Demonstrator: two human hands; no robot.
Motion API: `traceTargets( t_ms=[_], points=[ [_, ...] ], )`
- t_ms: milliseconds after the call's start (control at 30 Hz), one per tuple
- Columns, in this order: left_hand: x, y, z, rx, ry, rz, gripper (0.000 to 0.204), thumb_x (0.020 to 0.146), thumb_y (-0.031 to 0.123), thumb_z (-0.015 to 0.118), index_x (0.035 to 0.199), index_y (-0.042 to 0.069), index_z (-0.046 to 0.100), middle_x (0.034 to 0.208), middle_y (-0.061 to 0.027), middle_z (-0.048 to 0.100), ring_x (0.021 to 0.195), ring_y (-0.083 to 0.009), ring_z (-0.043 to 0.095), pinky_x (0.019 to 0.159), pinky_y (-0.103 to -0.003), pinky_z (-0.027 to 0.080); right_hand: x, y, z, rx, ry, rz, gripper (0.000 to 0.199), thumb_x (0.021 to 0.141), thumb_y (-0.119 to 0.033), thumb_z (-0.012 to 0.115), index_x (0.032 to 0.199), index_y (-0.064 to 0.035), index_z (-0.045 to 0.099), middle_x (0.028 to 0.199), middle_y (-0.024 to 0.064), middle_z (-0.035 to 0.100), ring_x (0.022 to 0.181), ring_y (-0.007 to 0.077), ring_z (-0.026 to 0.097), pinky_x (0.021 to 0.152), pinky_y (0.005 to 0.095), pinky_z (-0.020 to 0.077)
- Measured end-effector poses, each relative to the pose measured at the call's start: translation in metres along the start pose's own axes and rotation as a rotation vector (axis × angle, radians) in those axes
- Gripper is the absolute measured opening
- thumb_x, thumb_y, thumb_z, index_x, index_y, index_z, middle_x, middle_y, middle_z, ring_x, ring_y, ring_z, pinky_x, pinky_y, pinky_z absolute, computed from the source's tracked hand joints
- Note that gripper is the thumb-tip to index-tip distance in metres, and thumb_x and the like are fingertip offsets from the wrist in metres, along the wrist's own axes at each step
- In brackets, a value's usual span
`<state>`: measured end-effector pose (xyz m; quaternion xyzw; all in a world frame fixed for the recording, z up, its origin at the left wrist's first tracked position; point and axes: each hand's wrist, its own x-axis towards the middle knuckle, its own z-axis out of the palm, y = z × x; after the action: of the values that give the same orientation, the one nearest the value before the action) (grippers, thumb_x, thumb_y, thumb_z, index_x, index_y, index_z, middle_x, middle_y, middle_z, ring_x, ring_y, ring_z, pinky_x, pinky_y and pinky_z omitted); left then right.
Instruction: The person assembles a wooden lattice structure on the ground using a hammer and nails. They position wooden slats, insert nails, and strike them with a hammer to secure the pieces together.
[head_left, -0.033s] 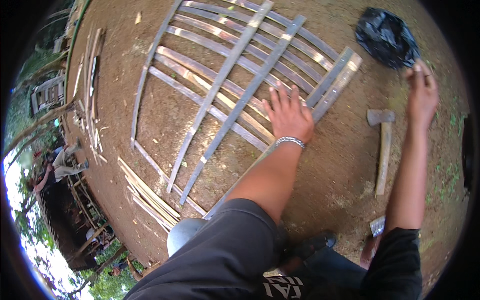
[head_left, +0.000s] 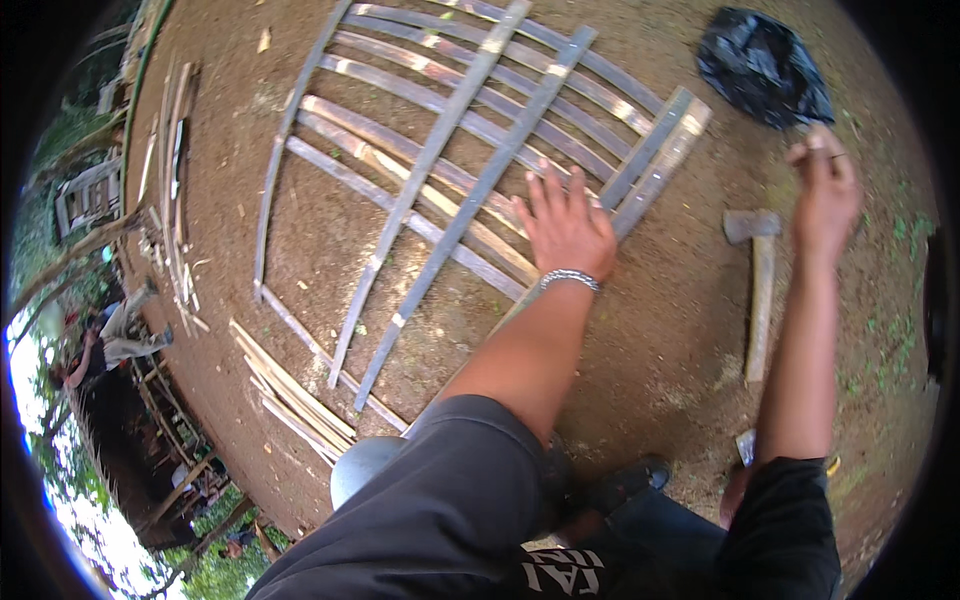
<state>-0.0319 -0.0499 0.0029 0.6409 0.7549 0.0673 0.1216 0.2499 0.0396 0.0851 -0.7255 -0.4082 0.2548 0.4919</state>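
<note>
bamboo slats, grey and split thin, lay under the person's left hand [head_left: 566,228], which pressed flat and open on the lattice frame [head_left: 440,170], fingers spread and gripping nothing, a metal bracelet [head_left: 570,279] at the wrist. the palm sat at the frame's near right end, on the crossing where the long pale slats met two short end slats [head_left: 655,160]. the right hand [head_left: 825,185] was raised above the ground well to the right, its fingers loosely curled with thumb and forefinger close together; whether that grip had hold of anything small could not be told.

just beside and below the right hand, a hatchet [head_left: 757,285] lay on the bare earth, its head toward the top of the picture and its wooden handle running down toward the person, so the long axis lay roughly parallel to the right forearm. the right hand was plainly the nearer one; the left was apart from the tool, with the end slats between. a crumpled black plastic bag [head_left: 765,65] rested on the ground beyond the right hand, near the frame's far corner.

two long dark slats [head_left: 450,220] crossed the frame diagonally from upper right to lower left, laid over the paler ones. loose bamboo strips [head_left: 295,395] were stacked on the dirt at the lower left, and more lay along the ground's left edge [head_left: 170,200]. another person [head_left: 110,340] bent at work far off at the left rim.
</note>
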Motion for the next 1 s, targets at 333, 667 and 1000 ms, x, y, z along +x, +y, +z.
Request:
traceTargets(
  t_ms=[333,667,1000],
  points=[
    [0.000,-0.001,0.007,-0.045,0.111,0.060,0.047,0.098,0.027,0.050,0.139,0.009,0.065,0.164,-0.0216,0.038,0.151,-0.0449,0.033,0.125,-0.058,0.020,-0.184,0.047,0.019,0.140,-0.290,0.449,0.020,0.102,-0.018,0.068,0.112,-0.0009,0.074,0.086,0.0050,0.075,0.078,0.0108,0.069,0.074,0.0275,0.0553],
    [0.000,-0.005,0.018,-0.027,0.224,0.115,0.047,0.096,0.023,0.050,0.137,0.004,0.066,0.158,-0.0257,0.045,0.143,-0.0488,0.042,0.123,-0.055,0.028,-0.246,0.044,-0.008,0.010,-0.430,0.473,0.018,0.101,-0.016,0.068,0.110,-0.0013,0.074,0.093,0.0084,0.077,0.081,0.0138,0.073,0.076,0.0294,0.0567],
    [-0.001,-0.005,0.019,-0.025,0.187,0.097,0.050,0.097,0.024,0.048,0.139,0.003,0.064,0.159,-0.0247,0.044,0.146,-0.0472,0.039,0.125,-0.052,0.026,-0.269,0.038,-0.013,-0.031,-0.512,0.382,0.018,0.099,-0.014,0.067,0.109,-0.0006,0.073,0.096,0.0142,0.074,0.082,0.0208,0.074,0.076,0.0338,0.0567]
  ],
)
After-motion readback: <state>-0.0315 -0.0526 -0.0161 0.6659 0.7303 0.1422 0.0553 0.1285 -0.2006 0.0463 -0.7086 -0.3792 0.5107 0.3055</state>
